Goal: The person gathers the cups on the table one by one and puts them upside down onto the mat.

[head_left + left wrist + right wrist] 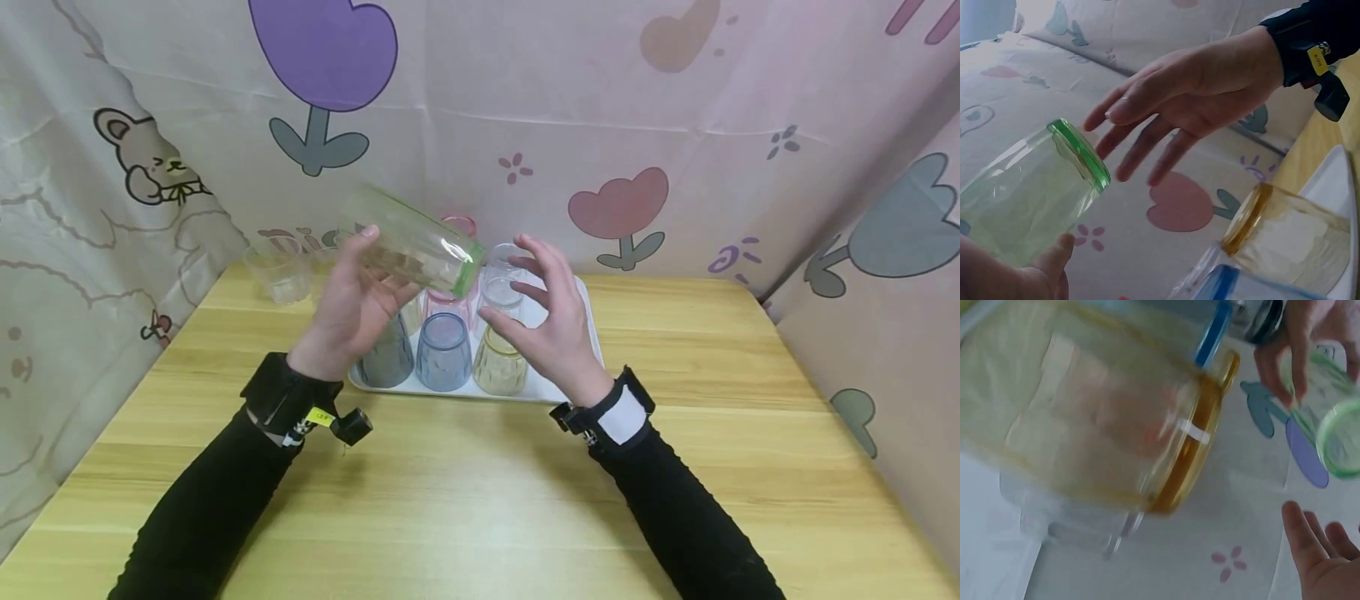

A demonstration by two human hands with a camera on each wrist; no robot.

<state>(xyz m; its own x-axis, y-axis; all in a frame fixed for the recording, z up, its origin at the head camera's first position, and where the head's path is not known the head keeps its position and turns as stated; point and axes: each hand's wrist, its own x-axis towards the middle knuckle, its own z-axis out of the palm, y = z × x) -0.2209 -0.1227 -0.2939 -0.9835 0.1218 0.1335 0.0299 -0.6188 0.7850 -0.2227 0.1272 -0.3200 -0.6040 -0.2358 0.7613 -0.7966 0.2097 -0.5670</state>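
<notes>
My left hand [352, 304] holds a tall transparent green glass [420, 242] above the tray, thumb on the near side. The glass is tilted, its thick green base [1079, 150] pointing right and down. My right hand [551, 321] is apart from it, just to the right, with fingers spread and slightly bent, holding nothing. Below the hands, a blue glass [444, 354], a yellow glass [500, 362] and a grey glass [386, 358] stand upside down along the tray's front. In the right wrist view the yellow glass [1116, 419] is close to the camera.
The white tray [543, 387] lies near the table's back. Behind its front row are a pink glass [459, 308] and a clear glass [502, 283]. A clear cup [281, 271] stands left of the tray on the wooden table [480, 492]. Patterned cloth [480, 100] hangs behind.
</notes>
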